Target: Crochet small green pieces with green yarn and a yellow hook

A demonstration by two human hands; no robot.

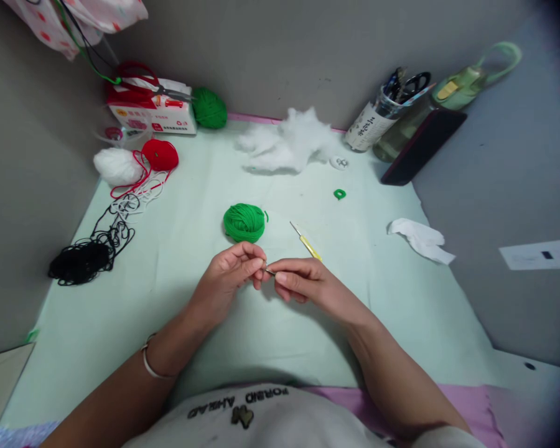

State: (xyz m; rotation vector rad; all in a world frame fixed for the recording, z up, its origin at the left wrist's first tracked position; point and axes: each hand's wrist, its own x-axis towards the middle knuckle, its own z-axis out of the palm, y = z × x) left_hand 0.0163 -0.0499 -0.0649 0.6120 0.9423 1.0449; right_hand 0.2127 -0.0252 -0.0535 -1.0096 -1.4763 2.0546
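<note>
My left hand [233, 274] and my right hand [303, 280] meet over the pale green mat [168, 311], fingertips pinched together on a thin metal needle [269, 270]. What else lies between the fingers is too small to make out. A ball of green yarn [244, 222] sits just beyond my left hand. A yellow-handled crochet hook [307, 242] lies on the mat just behind my right hand, untouched.
Black yarn tangle [81, 258], white yarn ball [116, 166] and red yarn ball [161, 154] lie at left. White stuffing [289, 144], a second green ball [210, 108], a small green ring [339, 194], a crumpled tissue [420, 238], a pen jar [378, 118] and a dark phone [422, 146] stand farther back.
</note>
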